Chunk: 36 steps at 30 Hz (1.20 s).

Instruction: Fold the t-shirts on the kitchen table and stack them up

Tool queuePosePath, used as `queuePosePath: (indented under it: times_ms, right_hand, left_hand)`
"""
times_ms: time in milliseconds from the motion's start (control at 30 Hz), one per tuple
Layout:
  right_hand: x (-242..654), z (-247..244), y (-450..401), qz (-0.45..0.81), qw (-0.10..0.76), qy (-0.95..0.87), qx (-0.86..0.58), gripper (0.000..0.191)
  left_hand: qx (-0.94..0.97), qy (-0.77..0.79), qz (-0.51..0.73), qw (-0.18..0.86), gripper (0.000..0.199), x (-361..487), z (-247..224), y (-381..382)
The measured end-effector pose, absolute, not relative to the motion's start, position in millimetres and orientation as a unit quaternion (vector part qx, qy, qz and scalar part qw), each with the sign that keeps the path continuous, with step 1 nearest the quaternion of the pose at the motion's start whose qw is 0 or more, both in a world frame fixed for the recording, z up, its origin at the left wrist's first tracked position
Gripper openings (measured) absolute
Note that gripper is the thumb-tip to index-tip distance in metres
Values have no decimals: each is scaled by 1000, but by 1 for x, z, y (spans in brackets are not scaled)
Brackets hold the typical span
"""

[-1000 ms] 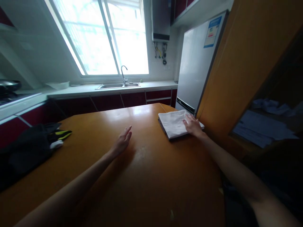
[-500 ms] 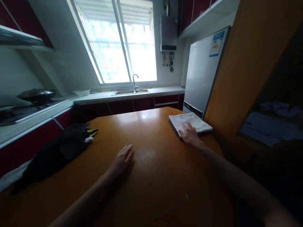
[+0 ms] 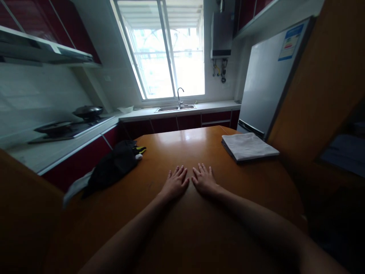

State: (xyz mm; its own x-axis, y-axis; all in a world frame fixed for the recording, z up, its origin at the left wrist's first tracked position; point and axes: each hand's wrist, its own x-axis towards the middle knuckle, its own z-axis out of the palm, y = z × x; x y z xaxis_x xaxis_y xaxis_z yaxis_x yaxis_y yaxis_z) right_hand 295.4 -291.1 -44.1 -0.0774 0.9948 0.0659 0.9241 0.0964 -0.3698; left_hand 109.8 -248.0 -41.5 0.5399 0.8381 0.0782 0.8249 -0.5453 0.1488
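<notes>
My left hand [image 3: 175,184] lies flat on the wooden table [image 3: 182,146], fingers spread and holding nothing. Beside it, a small gap away, my right hand [image 3: 204,180] also rests palm down with its fingers apart. To the right of my hands sits a neat stack of folded cloth [image 3: 249,147], light grey on top with a darker layer beneath. At the table's left edge is a crumpled heap of black cloth [image 3: 114,163], with a yellow-and-black piece [image 3: 140,148] and a small white bit [image 3: 138,156] at its right end.
A grey-white cloth [image 3: 78,186] hangs over the table's left edge. Beyond the table are a counter with a sink [image 3: 175,108] and a stove [image 3: 76,128] bearing pans. A fridge [image 3: 266,80] stands behind the folded stack, next to an orange-brown wooden panel [image 3: 310,87].
My right hand has left the folded cloth and moved left to the table's middle. My left hand now lies flat beside it. The camera view has turned slightly left.
</notes>
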Motion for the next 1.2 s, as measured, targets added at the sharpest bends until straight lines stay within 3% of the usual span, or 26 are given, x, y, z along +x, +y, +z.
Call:
queuePosePath:
  times_ms: [700,933,1200]
  right_hand:
    - [302,-60,-288,65,117,-732,-668,58]
    - [304,-60,-288,57,114,-733,-668,58]
    - [303,-56,-292,61,112,-734,-668,58]
  left_hand:
    - [878,463,91,83,61,108,-43,-259]
    - [847,476,219,90,42,96,-51,-235]
    - [646,696,307,-63,41,-19,-28,-179]
